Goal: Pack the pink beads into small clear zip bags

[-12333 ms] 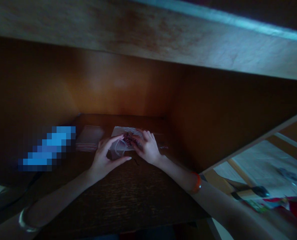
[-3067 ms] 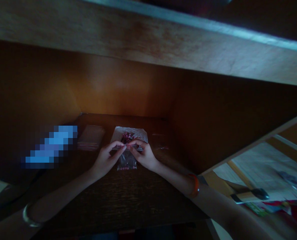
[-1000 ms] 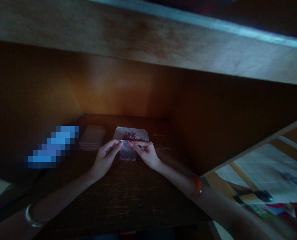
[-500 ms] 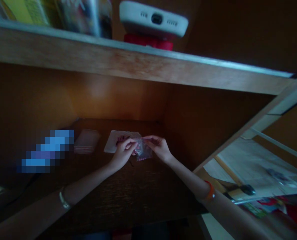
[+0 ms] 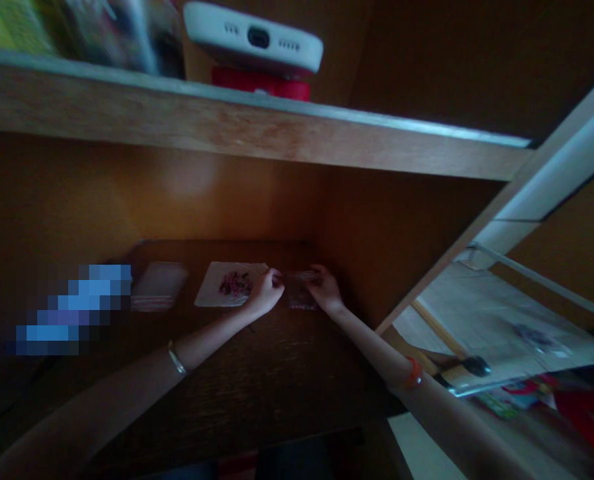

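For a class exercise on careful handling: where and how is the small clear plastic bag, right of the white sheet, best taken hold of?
Probably by the far edge of the clear plastic bag, pinching its two corners from the left and right. Small pinkish bits seem to line the near edge, while the far edge looks thin, so pinching there should leave them undisturbed.
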{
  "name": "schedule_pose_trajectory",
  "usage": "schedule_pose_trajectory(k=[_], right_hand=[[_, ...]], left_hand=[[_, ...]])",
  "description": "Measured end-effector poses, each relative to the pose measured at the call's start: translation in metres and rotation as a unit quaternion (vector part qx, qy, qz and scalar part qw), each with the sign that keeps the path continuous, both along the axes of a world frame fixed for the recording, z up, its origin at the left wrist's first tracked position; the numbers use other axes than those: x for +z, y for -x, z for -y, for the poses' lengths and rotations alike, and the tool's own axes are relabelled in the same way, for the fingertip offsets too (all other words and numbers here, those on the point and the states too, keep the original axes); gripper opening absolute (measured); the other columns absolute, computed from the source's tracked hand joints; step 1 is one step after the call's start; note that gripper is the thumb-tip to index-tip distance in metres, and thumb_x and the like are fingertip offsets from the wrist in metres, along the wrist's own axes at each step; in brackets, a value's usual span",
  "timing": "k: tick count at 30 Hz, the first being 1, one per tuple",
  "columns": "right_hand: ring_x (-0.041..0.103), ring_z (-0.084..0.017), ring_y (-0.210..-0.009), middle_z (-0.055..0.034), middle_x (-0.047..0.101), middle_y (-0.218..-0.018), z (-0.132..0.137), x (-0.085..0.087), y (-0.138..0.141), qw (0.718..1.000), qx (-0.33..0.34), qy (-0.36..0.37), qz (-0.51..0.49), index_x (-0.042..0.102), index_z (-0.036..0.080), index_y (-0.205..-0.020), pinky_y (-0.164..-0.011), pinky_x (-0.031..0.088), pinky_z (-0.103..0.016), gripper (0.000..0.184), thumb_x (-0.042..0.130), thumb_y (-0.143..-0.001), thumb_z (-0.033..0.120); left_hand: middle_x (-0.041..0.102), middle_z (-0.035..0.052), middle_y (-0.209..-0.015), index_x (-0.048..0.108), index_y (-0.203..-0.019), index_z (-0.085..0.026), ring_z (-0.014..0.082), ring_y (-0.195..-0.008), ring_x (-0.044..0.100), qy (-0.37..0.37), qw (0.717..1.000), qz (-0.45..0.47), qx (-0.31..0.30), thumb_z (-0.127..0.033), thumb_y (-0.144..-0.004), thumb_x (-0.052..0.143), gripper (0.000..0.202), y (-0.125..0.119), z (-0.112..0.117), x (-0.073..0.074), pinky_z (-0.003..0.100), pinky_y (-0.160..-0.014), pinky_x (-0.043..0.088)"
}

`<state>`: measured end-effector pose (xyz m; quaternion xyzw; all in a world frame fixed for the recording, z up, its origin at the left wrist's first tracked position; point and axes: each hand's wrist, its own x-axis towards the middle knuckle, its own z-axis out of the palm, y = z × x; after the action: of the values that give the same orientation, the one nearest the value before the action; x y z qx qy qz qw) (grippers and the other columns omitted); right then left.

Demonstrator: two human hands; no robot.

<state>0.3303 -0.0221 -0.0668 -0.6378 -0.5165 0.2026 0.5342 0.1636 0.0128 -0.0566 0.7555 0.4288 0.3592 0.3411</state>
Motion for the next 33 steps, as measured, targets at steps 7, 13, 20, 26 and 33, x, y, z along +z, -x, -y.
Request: schedule_pose_trajectory(k=[7,13,20,26,33], right_hand=[[0.065,-0.016,-0.077,-0.0047,0.066,-0.083,-0.002,0.005,0.009,0.999,-0.009,0.037,0.038,0.055,0.015,-0.105,-0.074,0.051,-0.029,0.044,0.051,-0.064,0.002],[0.064,-0.019,-0.085,-0.0064,0.066,-0.089,0.001,0.006,0.013,0.996,-0.007,0.044,0.072,0.054,0.016,-0.109,-0.082,0.049,-0.034,0.048,0.053,-0.063,0.003],[0.062,-0.018,-0.089,-0.0055,0.065,-0.093,-0.001,0.001,0.014,0.996,0.006,0.016,0.085,0.055,0.018,-0.109,-0.088,0.046,-0.036,0.049,0.053,-0.062,0.002],[0.063,-0.017,-0.073,-0.0014,0.065,-0.076,-0.008,0.001,0.014,1.0,0.019,-0.017,0.008,0.057,0.016,-0.1,-0.077,0.051,-0.034,0.044,0.048,-0.06,0.002],[0.062,-0.017,-0.078,-0.0033,0.063,-0.081,-0.018,-0.002,0.011,0.997,-0.01,-0.054,-0.047,0.056,0.016,-0.098,-0.078,0.05,-0.033,0.036,0.047,-0.064,0.01]], left_hand=[[0.063,0.0087,-0.11,0.049,-0.116,-0.016,0.0165,-0.101,0.059,-0.074,0.992,-0.1,-0.023,0.007,-0.072,0.042,0.05,-0.009,-0.019,0.001,0.031,-0.089,0.045],[0.063,0.0125,-0.112,0.047,-0.123,-0.012,0.0198,-0.101,0.06,-0.119,0.973,-0.188,-0.068,0.007,-0.07,0.044,0.056,-0.011,-0.022,-0.003,0.032,-0.089,0.045],[0.061,0.0169,-0.115,0.047,-0.123,-0.008,0.0229,-0.101,0.059,-0.16,0.953,-0.242,-0.088,0.004,-0.073,0.045,0.052,-0.009,-0.019,0.0,0.037,-0.093,0.04],[0.067,0.0144,-0.096,0.057,-0.107,-0.01,0.0218,-0.087,0.064,-0.16,0.955,-0.231,-0.093,-0.008,-0.083,0.043,0.028,-0.009,-0.025,0.001,0.035,-0.083,0.045],[0.067,0.0119,-0.101,0.056,-0.107,-0.013,0.0201,-0.089,0.064,-0.135,0.974,-0.168,-0.076,-0.014,-0.085,0.045,0.024,-0.013,-0.028,-0.002,0.031,-0.078,0.048]])
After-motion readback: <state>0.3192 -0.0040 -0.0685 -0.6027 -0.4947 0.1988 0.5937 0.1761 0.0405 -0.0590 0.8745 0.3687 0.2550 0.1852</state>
